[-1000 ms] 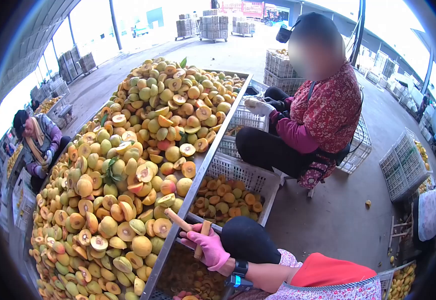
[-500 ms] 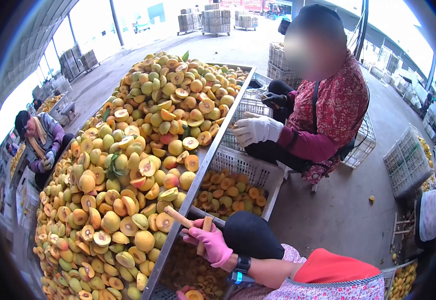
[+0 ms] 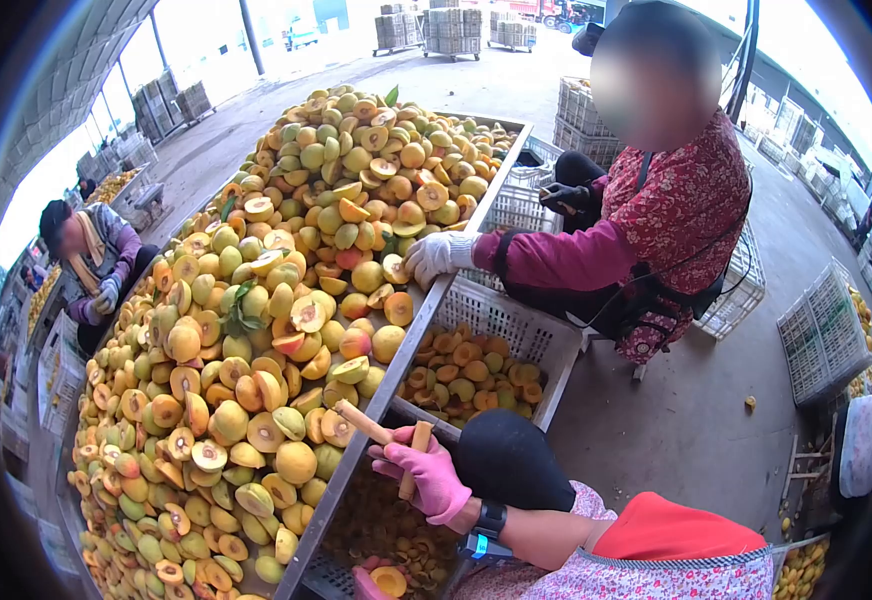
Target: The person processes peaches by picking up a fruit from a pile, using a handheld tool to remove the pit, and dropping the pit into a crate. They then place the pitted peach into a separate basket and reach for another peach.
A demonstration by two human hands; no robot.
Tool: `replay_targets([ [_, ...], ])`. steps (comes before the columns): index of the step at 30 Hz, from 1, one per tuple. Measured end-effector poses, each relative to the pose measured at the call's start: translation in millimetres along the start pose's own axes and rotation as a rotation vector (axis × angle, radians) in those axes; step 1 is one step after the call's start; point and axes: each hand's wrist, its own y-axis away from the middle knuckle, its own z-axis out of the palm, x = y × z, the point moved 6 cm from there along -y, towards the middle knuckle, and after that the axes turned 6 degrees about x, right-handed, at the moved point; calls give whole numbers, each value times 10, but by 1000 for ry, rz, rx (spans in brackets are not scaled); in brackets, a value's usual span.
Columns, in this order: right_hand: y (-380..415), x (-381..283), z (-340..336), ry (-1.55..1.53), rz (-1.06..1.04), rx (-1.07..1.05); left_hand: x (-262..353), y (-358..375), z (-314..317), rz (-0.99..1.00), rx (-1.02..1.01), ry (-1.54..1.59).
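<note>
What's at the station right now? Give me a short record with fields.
Right hand: pink-gloved, gripping two wooden sticks
Left hand: pink-gloved, holding a peach half
Table: heaped with peaches, many halved
Crate: peach halves inside, beside the table
Co-worker's hand: white-gloved, at the table's edge

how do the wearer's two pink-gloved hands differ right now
The right hand grips wooden pieces; the left hand holds a cut fruit. The right hand shows almost whole; the left hand is partly cut off by the picture's lower edge. Both are gloved in pink.
</note>
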Motion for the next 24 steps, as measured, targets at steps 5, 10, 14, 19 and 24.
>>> replay_targets([
  [5,20,-14,14,-16,-26,-16,-302,-89,98,-593,120,447],
  [10,51,-39,37,10,-25,-18,-318,-83,97,-545,69,444],
  [14,12,-390,214,-272,2,-21,-125,-18,59,-525,11,471],
  [19,-83,-1730,314,-607,-248,-49,-160,-9,110,-536,-14,465],
  [24,-443,-2720,-340,-558,-485,-12,-53,-28,158,-563,-20,502],
])
